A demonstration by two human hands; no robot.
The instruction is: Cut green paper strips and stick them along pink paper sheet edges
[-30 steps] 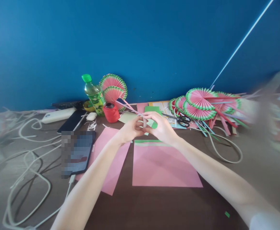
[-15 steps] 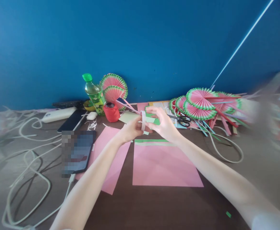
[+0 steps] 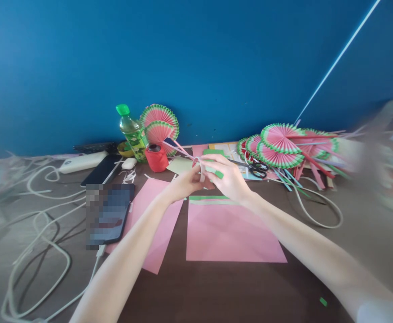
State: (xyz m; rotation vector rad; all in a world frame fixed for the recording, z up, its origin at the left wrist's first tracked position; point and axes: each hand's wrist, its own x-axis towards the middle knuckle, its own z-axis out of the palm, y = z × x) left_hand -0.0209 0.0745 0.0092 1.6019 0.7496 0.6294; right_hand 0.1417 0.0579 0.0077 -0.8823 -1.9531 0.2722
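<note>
Left hand (image 3: 183,183) and right hand (image 3: 226,178) both pinched a small tape roll (image 3: 202,169) (green strip (image 3: 214,171) attached) above pink sheet (image 3: 231,231).

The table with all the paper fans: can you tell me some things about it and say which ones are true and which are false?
1. Both hands hold a small roll of tape together. True.
2. The scissors are in the right hand. False: they lie on the table by the pile of fans.
3. The bottle has a green cap. True.
4. The pink sheet under the hands has a blue strip along its far edge. False: the strip is green.
5. The left hand rests on the phone. False: it is up at the tape.
</note>
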